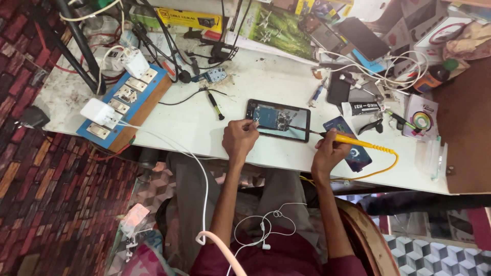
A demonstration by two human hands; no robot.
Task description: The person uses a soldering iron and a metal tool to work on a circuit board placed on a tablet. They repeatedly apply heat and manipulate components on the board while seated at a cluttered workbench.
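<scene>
**Hot tip over bare board: slip risk**

The opened phone [278, 119] lay flat on the white desk [204, 128], circuit board exposed. Left hand [239, 139] was pinched on a thin tool at the phone's left edge; what the tool was, I couldn't tell. Right hand [327, 151] was clenched around the yellow soldering iron [353, 142], tip reaching in from the phone's right. Nothing clamped the phone, so a nudge could have skated it and dragged the tip across components. The iron's yellow cord [378, 166] looped right of the phone near the desk edge; a snag there would have jerked the tip. Loose screwdriver [215, 106] and white cables [388, 64] cluttered the space around the phone.
</scene>
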